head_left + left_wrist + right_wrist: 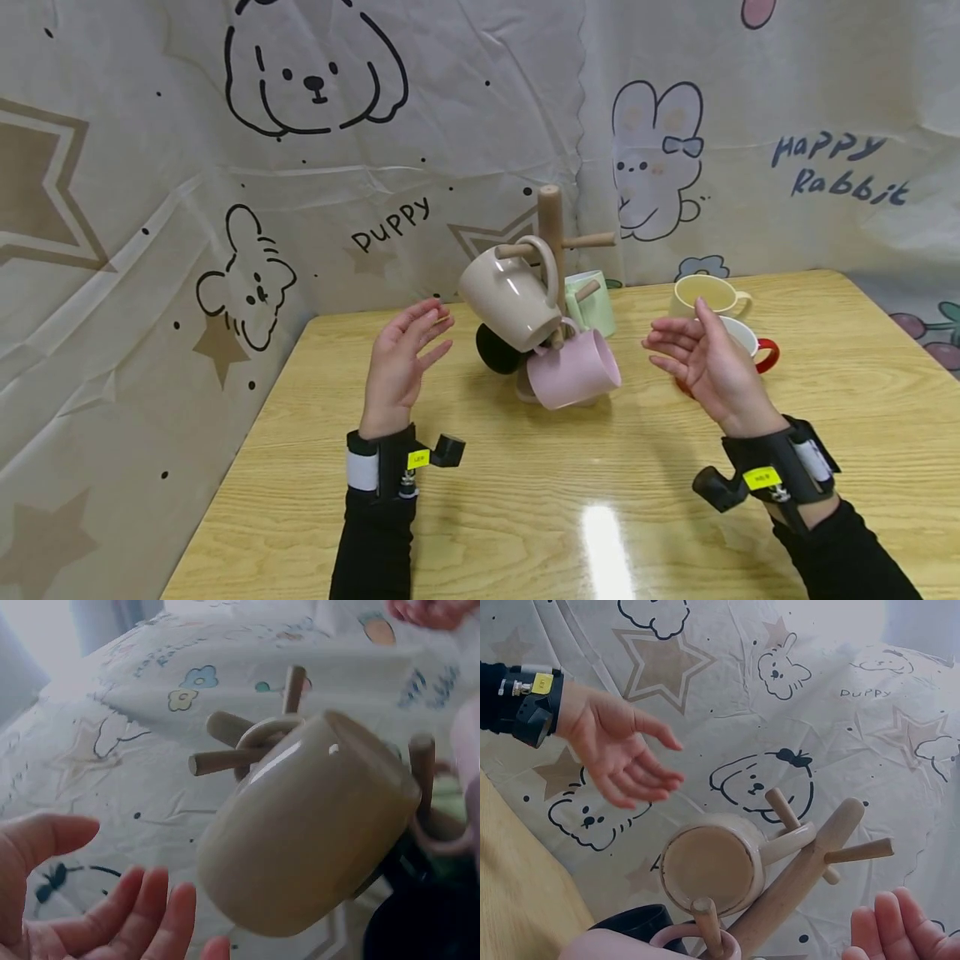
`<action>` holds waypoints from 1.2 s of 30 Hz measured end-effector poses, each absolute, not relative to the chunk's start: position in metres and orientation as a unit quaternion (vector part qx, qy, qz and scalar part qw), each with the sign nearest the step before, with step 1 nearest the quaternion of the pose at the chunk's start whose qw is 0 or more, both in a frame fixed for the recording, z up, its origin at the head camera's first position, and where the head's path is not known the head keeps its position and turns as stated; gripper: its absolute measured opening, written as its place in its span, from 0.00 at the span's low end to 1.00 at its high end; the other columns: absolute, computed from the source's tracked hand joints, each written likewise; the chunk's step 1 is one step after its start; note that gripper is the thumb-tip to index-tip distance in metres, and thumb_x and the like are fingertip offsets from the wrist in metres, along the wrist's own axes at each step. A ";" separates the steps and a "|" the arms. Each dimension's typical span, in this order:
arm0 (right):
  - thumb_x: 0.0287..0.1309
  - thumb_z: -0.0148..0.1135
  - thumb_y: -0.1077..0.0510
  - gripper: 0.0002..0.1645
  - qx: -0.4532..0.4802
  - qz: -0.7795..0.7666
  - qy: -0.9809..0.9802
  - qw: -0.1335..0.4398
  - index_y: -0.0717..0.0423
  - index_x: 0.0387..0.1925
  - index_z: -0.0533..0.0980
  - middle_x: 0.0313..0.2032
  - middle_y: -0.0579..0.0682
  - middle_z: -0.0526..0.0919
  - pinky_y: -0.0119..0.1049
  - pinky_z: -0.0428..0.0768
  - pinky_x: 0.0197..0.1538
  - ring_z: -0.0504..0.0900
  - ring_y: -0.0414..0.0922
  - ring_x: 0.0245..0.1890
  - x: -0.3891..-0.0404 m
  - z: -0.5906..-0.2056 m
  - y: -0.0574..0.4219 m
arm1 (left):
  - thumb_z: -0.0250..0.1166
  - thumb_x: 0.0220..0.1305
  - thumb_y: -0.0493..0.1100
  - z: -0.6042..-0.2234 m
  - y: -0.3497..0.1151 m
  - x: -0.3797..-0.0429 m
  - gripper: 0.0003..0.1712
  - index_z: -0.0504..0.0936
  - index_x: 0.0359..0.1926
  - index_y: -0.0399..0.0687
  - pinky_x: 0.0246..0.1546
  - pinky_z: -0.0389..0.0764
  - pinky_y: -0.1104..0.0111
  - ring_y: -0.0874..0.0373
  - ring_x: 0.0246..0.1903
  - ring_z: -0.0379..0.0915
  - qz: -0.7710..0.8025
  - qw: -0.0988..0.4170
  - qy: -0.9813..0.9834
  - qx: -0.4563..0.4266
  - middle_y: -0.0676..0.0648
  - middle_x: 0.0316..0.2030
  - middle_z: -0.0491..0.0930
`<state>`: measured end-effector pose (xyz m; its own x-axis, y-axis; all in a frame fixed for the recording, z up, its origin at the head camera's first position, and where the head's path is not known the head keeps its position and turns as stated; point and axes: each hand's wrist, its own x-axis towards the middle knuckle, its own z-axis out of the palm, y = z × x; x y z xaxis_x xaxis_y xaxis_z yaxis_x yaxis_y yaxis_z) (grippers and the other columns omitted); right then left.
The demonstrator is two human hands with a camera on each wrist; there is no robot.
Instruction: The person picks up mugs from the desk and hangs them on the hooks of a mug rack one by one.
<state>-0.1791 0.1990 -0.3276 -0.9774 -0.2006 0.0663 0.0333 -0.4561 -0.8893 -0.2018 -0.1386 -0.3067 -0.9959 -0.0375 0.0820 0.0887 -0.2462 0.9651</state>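
Note:
A wooden mug tree [550, 218] stands on the table with several mugs on its pegs. By its handle, a beige mug [506, 300] hangs tilted from an upper peg. Below it are a pink mug [573, 372] and a black mug [495, 350], and a pale green mug [600, 310] shows behind. Left of the tree, my left hand [397, 362] is raised with relaxed fingers, apart from the beige mug. My right hand [716, 375] is held up on the right, holding nothing, and overlaps a white mug with a red handle [769, 357] in the head view.
A yellow mug [705, 295] sits at the back right of the wooden table [517, 508], behind the white one. A printed cloth [465, 125] hangs along the back and left sides. Bare wooden pegs [592, 240] stick out from the tree.

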 end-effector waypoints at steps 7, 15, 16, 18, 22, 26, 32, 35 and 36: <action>0.67 0.45 0.48 0.18 -0.087 -0.817 0.569 0.039 0.50 0.35 0.79 0.32 0.42 0.85 0.26 0.80 0.41 0.83 0.36 0.36 -0.181 -0.330 0.201 | 0.60 0.62 0.42 -0.302 -0.145 -0.193 0.17 0.76 0.50 0.41 0.48 0.76 0.68 0.60 0.42 0.76 -0.616 0.076 -0.781 -0.069 0.46 0.42 0.79; 0.64 0.51 0.48 0.13 -0.073 -0.760 0.645 0.017 0.48 0.35 0.79 0.32 0.39 0.84 0.25 0.80 0.40 0.82 0.34 0.36 -0.183 -0.332 0.202 | 0.63 0.59 0.50 -0.301 -0.151 -0.186 0.22 0.76 0.53 0.47 0.47 0.76 0.58 0.52 0.45 0.76 -0.375 0.045 -0.916 -0.136 0.45 0.43 0.81; 0.63 0.52 0.48 0.13 -0.073 -0.754 0.653 0.015 0.48 0.35 0.79 0.32 0.39 0.84 0.25 0.80 0.40 0.82 0.34 0.36 -0.183 -0.332 0.201 | 0.63 0.59 0.50 -0.301 -0.151 -0.185 0.23 0.75 0.53 0.47 0.46 0.76 0.58 0.51 0.45 0.77 -0.351 0.036 -0.924 -0.146 0.45 0.43 0.81; 0.63 0.53 0.48 0.12 -0.074 -0.741 0.668 0.012 0.48 0.35 0.79 0.33 0.39 0.84 0.24 0.80 0.40 0.82 0.33 0.36 -0.183 -0.333 0.201 | 0.63 0.59 0.51 -0.301 -0.150 -0.184 0.24 0.75 0.54 0.46 0.45 0.77 0.58 0.50 0.45 0.77 -0.312 0.012 -0.936 -0.162 0.44 0.44 0.80; 0.63 0.53 0.48 0.11 -0.077 -0.703 0.707 0.010 0.47 0.36 0.78 0.33 0.36 0.83 0.24 0.80 0.40 0.82 0.33 0.36 -0.184 -0.334 0.199 | 0.63 0.58 0.52 -0.301 -0.149 -0.181 0.25 0.74 0.54 0.46 0.44 0.78 0.59 0.50 0.45 0.77 -0.270 -0.028 -0.945 -0.183 0.43 0.45 0.80; 0.64 0.51 0.47 0.13 -0.077 -0.653 0.754 0.000 0.49 0.39 0.77 0.34 0.33 0.82 0.24 0.79 0.41 0.81 0.31 0.37 -0.184 -0.333 0.197 | 0.63 0.58 0.52 -0.301 -0.148 -0.181 0.25 0.74 0.54 0.46 0.45 0.77 0.59 0.51 0.45 0.77 -0.270 -0.036 -0.940 -0.207 0.44 0.45 0.81; 0.61 0.56 0.52 0.11 -0.096 -0.642 0.758 -0.068 0.52 0.40 0.78 0.32 0.34 0.82 0.21 0.78 0.41 0.80 0.32 0.36 -0.185 -0.305 0.194 | 0.63 0.59 0.51 -0.301 -0.150 -0.179 0.25 0.74 0.55 0.46 0.45 0.77 0.60 0.51 0.45 0.77 -0.271 -0.029 -0.936 -0.222 0.45 0.45 0.81; 0.58 0.60 0.56 0.11 -0.130 -0.608 0.771 -0.139 0.55 0.42 0.78 0.34 0.35 0.82 0.20 0.76 0.43 0.80 0.34 0.37 -0.192 -0.270 0.187 | 0.63 0.59 0.51 -0.301 -0.150 -0.179 0.25 0.74 0.55 0.46 0.44 0.78 0.60 0.52 0.45 0.77 -0.273 -0.029 -0.935 -0.223 0.45 0.45 0.81; 0.57 0.61 0.57 0.13 -0.146 -0.581 0.783 -0.168 0.56 0.43 0.78 0.35 0.36 0.82 0.20 0.76 0.43 0.79 0.33 0.37 -0.197 -0.257 0.185 | 0.63 0.59 0.51 -0.300 -0.149 -0.178 0.25 0.74 0.55 0.46 0.44 0.78 0.60 0.52 0.45 0.77 -0.273 -0.028 -0.935 -0.225 0.45 0.45 0.81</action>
<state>-0.1966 0.1847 -0.2566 -0.9009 -0.0345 0.4326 -0.4241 0.2823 -0.8605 -0.1785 -0.1490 -0.3005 -0.8975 0.4354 0.0700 0.4046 0.7497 0.5237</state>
